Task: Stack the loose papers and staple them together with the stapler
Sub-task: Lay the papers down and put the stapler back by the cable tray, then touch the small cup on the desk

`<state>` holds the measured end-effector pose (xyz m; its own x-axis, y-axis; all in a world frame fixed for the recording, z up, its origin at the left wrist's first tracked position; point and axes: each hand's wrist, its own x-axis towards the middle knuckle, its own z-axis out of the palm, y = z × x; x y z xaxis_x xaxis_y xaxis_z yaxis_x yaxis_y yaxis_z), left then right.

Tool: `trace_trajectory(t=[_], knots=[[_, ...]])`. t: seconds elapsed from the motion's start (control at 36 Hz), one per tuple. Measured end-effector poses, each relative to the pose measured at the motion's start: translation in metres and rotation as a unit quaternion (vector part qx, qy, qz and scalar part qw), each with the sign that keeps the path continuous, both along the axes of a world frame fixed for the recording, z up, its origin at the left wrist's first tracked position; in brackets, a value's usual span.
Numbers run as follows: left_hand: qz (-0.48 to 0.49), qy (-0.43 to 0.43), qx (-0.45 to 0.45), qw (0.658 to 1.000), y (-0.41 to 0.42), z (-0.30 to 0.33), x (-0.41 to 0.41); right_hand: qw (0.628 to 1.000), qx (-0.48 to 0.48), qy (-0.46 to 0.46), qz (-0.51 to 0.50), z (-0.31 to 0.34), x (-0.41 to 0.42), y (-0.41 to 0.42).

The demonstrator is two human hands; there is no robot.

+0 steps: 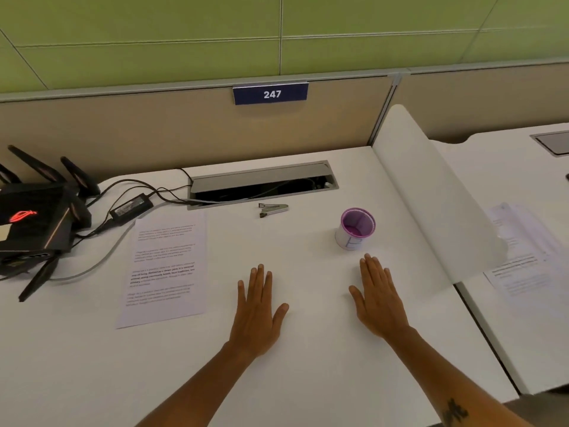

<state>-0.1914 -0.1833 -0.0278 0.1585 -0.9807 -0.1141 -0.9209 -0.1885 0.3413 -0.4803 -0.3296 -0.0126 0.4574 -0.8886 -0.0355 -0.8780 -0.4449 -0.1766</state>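
Note:
A printed sheet of paper point(164, 268) lies flat on the white desk point(92, 365), left of centre. More printed papers point(523, 257) lie on the neighbouring desk at the right, behind a white divider point(431, 195). A small silver stapler point(273, 209) rests near the cable tray at the back of the desk. My left hand point(258, 309) lies flat, palm down, right of the sheet and holds nothing. My right hand point(378, 297) lies flat beside it, also holding nothing.
A purple and white pen cup point(355, 228) stands just beyond my right hand. An open cable tray point(261, 183) sits at the back. A black router point(34, 220), a power brick point(131, 208) and cables fill the left side.

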Motion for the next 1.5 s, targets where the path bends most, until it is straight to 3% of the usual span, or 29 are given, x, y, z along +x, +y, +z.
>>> trace_trajectory(t=[0.33,0.58,0.81,0.94,1.19,1.39,1.5], knots=[[0.001,-0.044,0.015,0.999,-0.013,-0.021,-0.041,0.996,0.016,0.055,-0.066,-0.020,-0.057,-0.006],[0.011,-0.057,0.009,0.998,-0.016,-0.017,-0.044,0.996,0.010,0.089,-0.028,-0.021,-0.029,-0.010],[0.008,-0.064,0.016,0.998,-0.017,-0.015,-0.043,0.998,0.018,0.061,0.023,-0.018,-0.018,-0.008],[0.009,-0.066,0.018,0.998,-0.017,-0.015,-0.043,0.994,0.017,0.032,-0.106,-0.021,-0.009,0.025],[0.013,-0.056,0.008,0.998,-0.016,-0.014,-0.043,0.982,0.041,0.028,-0.182,-0.020,0.035,0.044],[0.015,-0.066,0.018,0.998,-0.018,-0.017,-0.043,0.986,0.026,0.008,-0.162,-0.026,0.036,0.034],[0.016,-0.059,0.009,0.998,-0.018,-0.017,-0.043,0.997,0.009,0.015,-0.077,-0.023,0.026,0.037]])
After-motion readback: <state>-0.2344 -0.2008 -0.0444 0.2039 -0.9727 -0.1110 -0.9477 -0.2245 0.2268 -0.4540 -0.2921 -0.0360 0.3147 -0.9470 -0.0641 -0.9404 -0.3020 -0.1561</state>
